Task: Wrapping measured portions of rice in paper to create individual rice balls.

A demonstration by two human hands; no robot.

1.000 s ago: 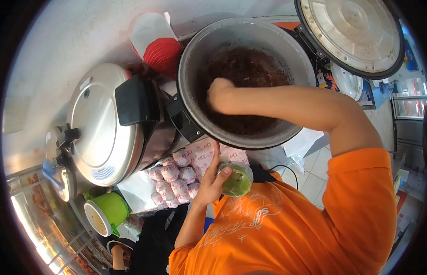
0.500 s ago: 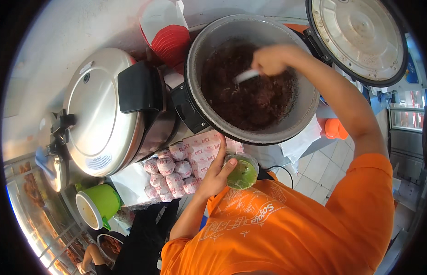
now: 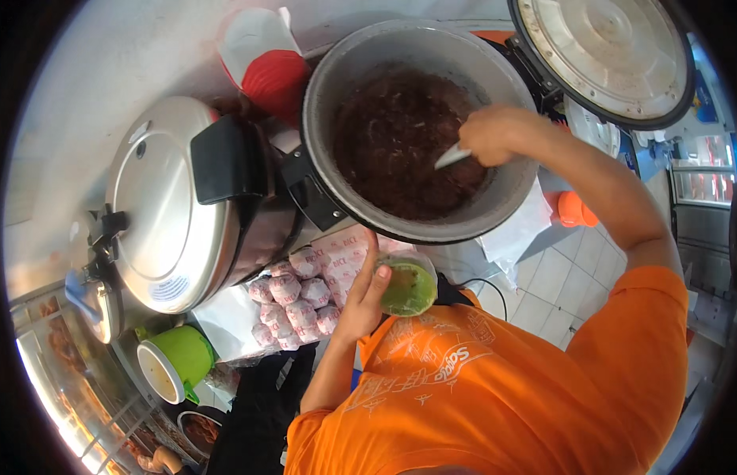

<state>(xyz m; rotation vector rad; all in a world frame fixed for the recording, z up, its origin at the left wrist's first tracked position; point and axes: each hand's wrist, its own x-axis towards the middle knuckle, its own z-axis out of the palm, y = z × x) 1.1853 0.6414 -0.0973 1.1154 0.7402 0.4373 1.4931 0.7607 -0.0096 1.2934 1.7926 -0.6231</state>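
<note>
My right hand (image 3: 495, 136) is closed round a white rice paddle (image 3: 452, 157), held inside a large open rice cooker (image 3: 499, 79). Dark reddish-brown rice (image 3: 396, 134) fills the cooker's bottom, and the paddle's lower end meets it near the right side. In front of the cooker, close to my orange shirt, my left hand (image 3: 365, 301) grips a small green bowl (image 3: 410, 290) with its thumb at the rim. A clear plastic edge shows along the bowl's far side. The left index finger points up toward the cooker.
A second, lidded cooker (image 3: 167, 214) stands at left. Paper-wrapped balls (image 3: 293, 297) lie by printed wrapping sheets (image 3: 345, 257). The raised lid (image 3: 606, 47) is at upper right, an orange container (image 3: 574, 209) below it. A green pail (image 3: 182, 352) and another person's hand (image 3: 164, 459) are lower left.
My right hand and the paddle have moved rightward and slightly nearer inside the cooker, uncovering more rice. The left hand keeps its hold on the bowl. The whole view has shifted a little.
</note>
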